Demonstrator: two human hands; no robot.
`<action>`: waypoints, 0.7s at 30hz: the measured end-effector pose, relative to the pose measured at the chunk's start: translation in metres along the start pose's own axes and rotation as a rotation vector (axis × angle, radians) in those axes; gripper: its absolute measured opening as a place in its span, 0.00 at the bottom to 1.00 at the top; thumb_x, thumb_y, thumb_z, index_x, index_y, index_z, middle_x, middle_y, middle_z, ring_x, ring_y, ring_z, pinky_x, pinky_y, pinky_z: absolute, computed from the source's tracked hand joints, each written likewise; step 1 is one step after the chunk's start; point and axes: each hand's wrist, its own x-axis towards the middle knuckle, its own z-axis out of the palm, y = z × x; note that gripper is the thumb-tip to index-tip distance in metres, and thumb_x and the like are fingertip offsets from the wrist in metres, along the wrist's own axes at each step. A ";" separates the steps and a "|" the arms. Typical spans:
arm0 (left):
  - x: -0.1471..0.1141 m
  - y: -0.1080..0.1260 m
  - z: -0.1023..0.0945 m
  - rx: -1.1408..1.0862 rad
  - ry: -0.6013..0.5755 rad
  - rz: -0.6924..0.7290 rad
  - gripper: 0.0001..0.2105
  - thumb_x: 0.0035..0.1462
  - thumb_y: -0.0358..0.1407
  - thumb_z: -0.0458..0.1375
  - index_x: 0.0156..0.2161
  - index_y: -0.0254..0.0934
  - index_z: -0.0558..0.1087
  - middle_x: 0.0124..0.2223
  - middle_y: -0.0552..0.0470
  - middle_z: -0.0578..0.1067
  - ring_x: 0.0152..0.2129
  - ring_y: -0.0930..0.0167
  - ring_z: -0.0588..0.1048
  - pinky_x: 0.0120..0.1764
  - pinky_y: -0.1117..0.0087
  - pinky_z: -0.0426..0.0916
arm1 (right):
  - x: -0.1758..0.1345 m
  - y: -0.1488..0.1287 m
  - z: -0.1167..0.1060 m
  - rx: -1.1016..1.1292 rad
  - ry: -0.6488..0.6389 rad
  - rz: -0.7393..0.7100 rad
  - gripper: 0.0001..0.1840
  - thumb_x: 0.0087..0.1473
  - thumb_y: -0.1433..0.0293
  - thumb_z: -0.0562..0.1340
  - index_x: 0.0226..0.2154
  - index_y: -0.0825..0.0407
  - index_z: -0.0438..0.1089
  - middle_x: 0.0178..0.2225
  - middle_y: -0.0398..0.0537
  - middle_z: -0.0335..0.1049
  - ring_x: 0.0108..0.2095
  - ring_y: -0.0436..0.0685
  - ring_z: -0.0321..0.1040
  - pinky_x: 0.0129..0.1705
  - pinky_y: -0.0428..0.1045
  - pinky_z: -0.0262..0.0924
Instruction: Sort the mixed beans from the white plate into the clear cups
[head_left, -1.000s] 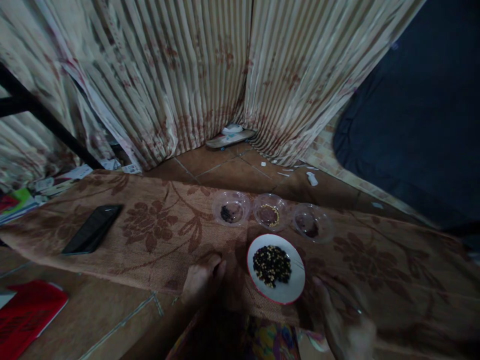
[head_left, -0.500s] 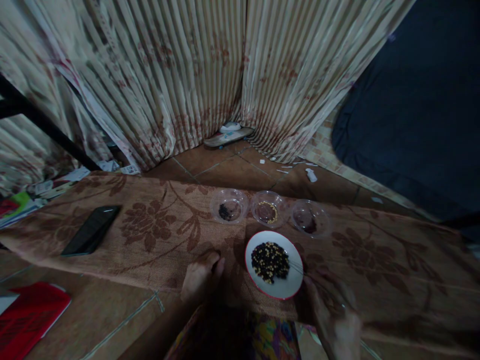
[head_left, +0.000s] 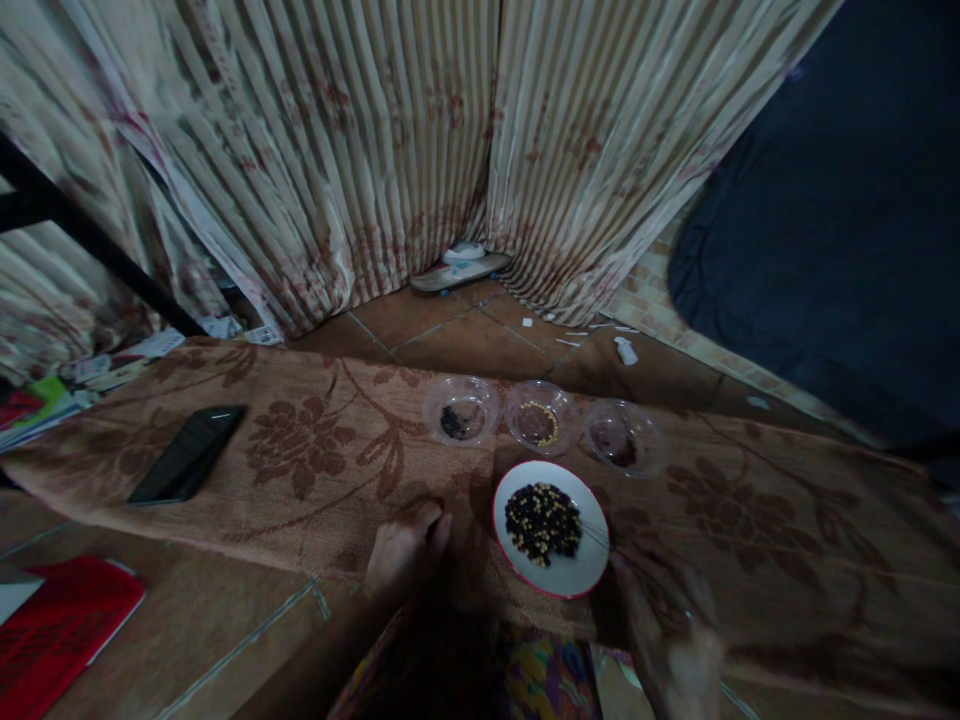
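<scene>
A white bowl with a red rim [head_left: 589, 575] holds a mix of dark and yellow beans [head_left: 541, 522]. My right hand [head_left: 667, 600], dim and slightly blurred, is closed on thin metal tweezers [head_left: 594, 534] whose tips reach into the bowl by the beans. To the bowl's left, my left hand [head_left: 409, 545] rests on the cloth in a loose fist, with nothing visible in it. Behind the bowl stand three clear plastic cups: a left cup [head_left: 480, 400] with dark beans, a middle cup [head_left: 559, 395] with yellow ones, and a right cup [head_left: 646, 440] with dark reddish ones.
A brown flowered cloth [head_left: 300, 530] covers the low table. On its left lies a black phone [head_left: 187, 455]. Beyond are a striped curtain [head_left: 375, 150], a skateboard [head_left: 461, 272] and small white scraps on the tiled floor. A red bag [head_left: 75, 630] lies at lower left.
The whole view has shifted slightly. Both hands, the tweezers and the beans look the same as before.
</scene>
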 end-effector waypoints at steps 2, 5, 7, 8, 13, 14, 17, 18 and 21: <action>0.000 0.001 0.000 0.012 0.000 0.003 0.12 0.65 0.38 0.47 0.32 0.40 0.69 0.31 0.52 0.77 0.30 0.70 0.76 0.31 0.72 0.62 | 0.001 0.000 -0.001 -0.007 -0.018 -0.028 0.16 0.58 0.58 0.60 0.35 0.50 0.78 0.39 0.53 0.75 0.44 0.62 0.69 0.46 0.60 0.63; 0.000 0.000 0.000 0.023 0.009 0.010 0.12 0.65 0.38 0.47 0.31 0.40 0.68 0.31 0.52 0.77 0.30 0.70 0.76 0.32 0.72 0.62 | 0.002 -0.003 -0.003 -0.008 -0.009 -0.004 0.15 0.58 0.58 0.61 0.35 0.50 0.78 0.40 0.53 0.75 0.43 0.62 0.69 0.46 0.59 0.63; -0.001 0.000 0.001 0.019 -0.002 0.014 0.12 0.66 0.38 0.47 0.32 0.40 0.67 0.31 0.52 0.77 0.30 0.70 0.76 0.32 0.72 0.62 | 0.003 -0.006 -0.004 -0.007 0.010 0.031 0.15 0.57 0.58 0.61 0.34 0.50 0.78 0.39 0.53 0.75 0.41 0.61 0.70 0.45 0.58 0.63; -0.001 -0.001 0.001 0.014 -0.011 0.014 0.12 0.66 0.38 0.47 0.32 0.40 0.67 0.32 0.52 0.77 0.30 0.70 0.76 0.33 0.72 0.62 | 0.004 -0.009 -0.005 -0.005 0.015 0.051 0.15 0.57 0.58 0.61 0.33 0.51 0.78 0.38 0.53 0.75 0.40 0.61 0.70 0.44 0.57 0.63; -0.001 -0.001 0.000 -0.014 -0.026 0.006 0.11 0.66 0.38 0.47 0.34 0.40 0.67 0.34 0.52 0.77 0.33 0.70 0.76 0.34 0.72 0.63 | 0.017 -0.019 -0.006 0.038 0.044 0.147 0.18 0.55 0.55 0.62 0.32 0.52 0.78 0.39 0.55 0.74 0.41 0.62 0.69 0.39 0.55 0.65; -0.001 -0.001 0.000 -0.016 -0.030 0.004 0.11 0.66 0.38 0.47 0.33 0.40 0.67 0.34 0.52 0.77 0.32 0.70 0.76 0.34 0.72 0.63 | 0.023 -0.021 -0.005 0.044 0.053 0.160 0.17 0.55 0.55 0.62 0.32 0.52 0.77 0.39 0.54 0.74 0.42 0.62 0.69 0.40 0.56 0.65; -0.001 0.000 -0.001 -0.007 -0.023 0.001 0.12 0.66 0.38 0.47 0.32 0.40 0.67 0.33 0.52 0.76 0.31 0.70 0.76 0.33 0.72 0.63 | 0.050 -0.026 0.006 0.052 0.111 0.129 0.15 0.54 0.57 0.63 0.31 0.52 0.77 0.37 0.53 0.75 0.40 0.60 0.69 0.45 0.57 0.64; -0.001 0.000 -0.001 -0.003 -0.017 0.004 0.11 0.66 0.38 0.47 0.32 0.40 0.67 0.32 0.52 0.76 0.31 0.70 0.76 0.33 0.72 0.62 | 0.060 -0.028 0.011 0.072 0.148 0.089 0.15 0.54 0.58 0.63 0.30 0.53 0.77 0.36 0.53 0.75 0.40 0.60 0.70 0.46 0.57 0.63; -0.001 -0.001 -0.001 0.005 0.000 0.017 0.11 0.66 0.38 0.47 0.33 0.40 0.67 0.32 0.53 0.76 0.31 0.70 0.76 0.32 0.72 0.62 | 0.089 -0.032 0.029 0.119 0.147 0.070 0.14 0.56 0.60 0.62 0.31 0.53 0.77 0.37 0.53 0.76 0.44 0.60 0.69 0.48 0.57 0.62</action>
